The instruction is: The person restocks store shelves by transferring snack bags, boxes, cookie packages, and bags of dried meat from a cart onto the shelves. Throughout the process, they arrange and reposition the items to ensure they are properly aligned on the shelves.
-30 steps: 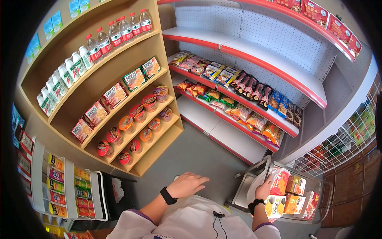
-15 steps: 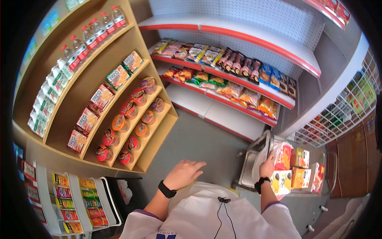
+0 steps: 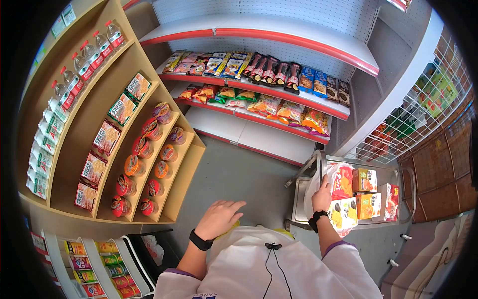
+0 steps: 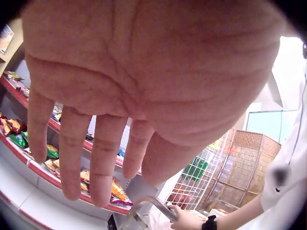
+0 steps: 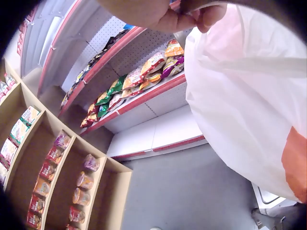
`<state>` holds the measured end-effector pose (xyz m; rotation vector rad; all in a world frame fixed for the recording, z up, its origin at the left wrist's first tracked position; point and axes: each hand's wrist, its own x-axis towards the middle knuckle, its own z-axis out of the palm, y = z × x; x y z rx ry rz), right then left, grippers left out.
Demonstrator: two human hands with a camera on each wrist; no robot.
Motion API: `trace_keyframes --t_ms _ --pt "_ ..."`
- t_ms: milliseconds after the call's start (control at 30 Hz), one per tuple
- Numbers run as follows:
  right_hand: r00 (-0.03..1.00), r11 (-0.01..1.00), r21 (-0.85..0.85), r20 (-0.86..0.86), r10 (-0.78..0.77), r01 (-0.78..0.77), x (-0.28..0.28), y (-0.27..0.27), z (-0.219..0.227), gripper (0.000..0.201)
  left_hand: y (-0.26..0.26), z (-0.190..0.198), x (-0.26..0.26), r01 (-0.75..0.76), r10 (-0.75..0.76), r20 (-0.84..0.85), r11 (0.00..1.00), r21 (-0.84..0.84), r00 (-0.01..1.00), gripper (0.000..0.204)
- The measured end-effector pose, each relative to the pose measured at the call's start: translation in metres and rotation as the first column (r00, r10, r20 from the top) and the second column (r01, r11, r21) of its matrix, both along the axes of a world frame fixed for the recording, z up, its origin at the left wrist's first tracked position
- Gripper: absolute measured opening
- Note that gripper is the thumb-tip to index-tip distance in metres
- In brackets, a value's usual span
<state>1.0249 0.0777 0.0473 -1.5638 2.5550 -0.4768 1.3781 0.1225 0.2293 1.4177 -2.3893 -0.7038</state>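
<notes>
In the head view my left hand (image 3: pixel 218 219) hangs in front of the white shirt, fingers extended and holding nothing; its palm (image 4: pixel 144 72) fills the upper left wrist view. My right hand (image 3: pixel 322 197) grips the curved metal handle (image 3: pixel 321 162) of a cart at the right. Its curled fingers (image 5: pixel 184 19) show at the top of the right wrist view, beside a white plastic bag (image 5: pixel 240 105). Boxes lie in the cart, among them a white-and-yellow box (image 3: pixel 343 213), an orange box (image 3: pixel 368 206) and a red package (image 3: pixel 342 182).
A wooden shelf (image 3: pixel 186 172) with bottles, boxes and cup noodles stands at the left. Ahead, a red-edged metal shelf (image 3: pixel 269 139) carries snack bags. A white wire grid (image 3: pixel 423 109) is at the right. Canisters stand on a rack (image 3: pixel 94 249) at the lower left.
The head view has turned right, so the shelves sit further left in it. My left hand stays free in front of the body, and my right hand keeps its hold on the cart handle.
</notes>
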Motion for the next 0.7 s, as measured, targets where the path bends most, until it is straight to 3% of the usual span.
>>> trace_keyframes --t_ms 700 --pt "0.999 1.000 -0.009 0.034 0.022 -0.022 -0.001 0.003 0.007 0.067 0.004 0.001 -0.010 0.040 -0.040 0.041 0.999 0.015 0.998 0.030"
